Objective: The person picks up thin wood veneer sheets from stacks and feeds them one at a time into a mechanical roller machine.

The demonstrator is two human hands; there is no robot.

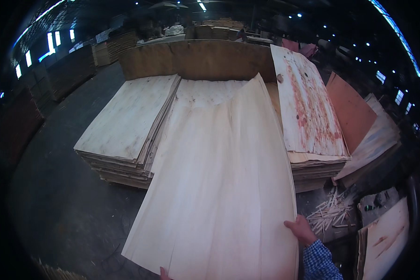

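A large pale wood veneer sheet (219, 186) stretches from my hands toward the stacks ahead. Its far end is curled, with one corner raised near the middle stack. My right hand (303, 231) grips the sheet's right edge, the thumb lying on top and the other fingers out of sight. At the near edge, only a bit of my left hand (164, 274) shows, a digit over the sheet; the rest is cut off or hidden. Beneath the sheet's far end lies more pale veneer (205, 91). The near edge is lifted toward me.
A veneer stack (126, 116) stands on the left, another with a red-stained top sheet (308, 107) on the right. Behind them runs a brown upright board (196, 58). Wood scraps (332, 210) litter the floor at right, near a leaning veneer sheet (385, 242) and a reddish board (350, 109).
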